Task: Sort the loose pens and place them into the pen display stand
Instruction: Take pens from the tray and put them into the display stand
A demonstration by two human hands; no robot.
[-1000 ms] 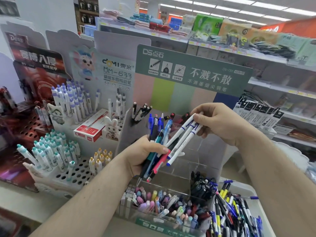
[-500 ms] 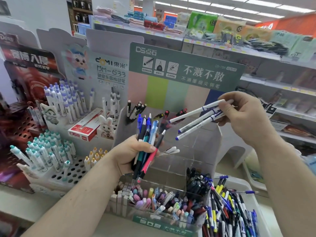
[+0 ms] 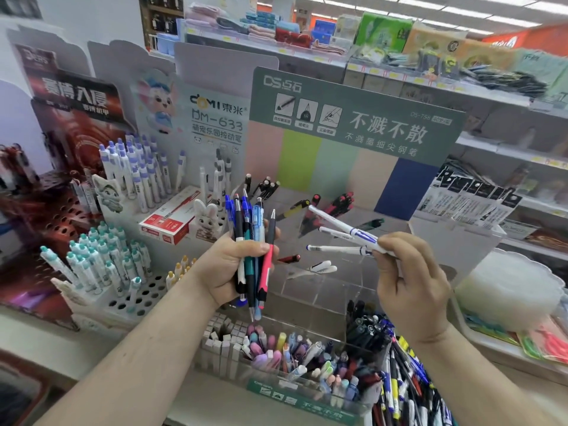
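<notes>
Sorting well under way, most pens not yet shelved

Left hand (image 3: 236, 265) grips a mixed bundle of pens (image 3: 250, 241) upright; just to its right the right hand (image 3: 408, 281) pinches three white pens (image 3: 341, 233), fanned out above the clear pen display stand (image 3: 322, 290), which already holds a few; below the grips, a loose pile (image 3: 405, 382) waits.

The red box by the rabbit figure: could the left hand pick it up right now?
Probably not. The left hand is full, gripping a bunch of pens. The red box lies close by with nothing between, but the hand has no free fingers.
</notes>
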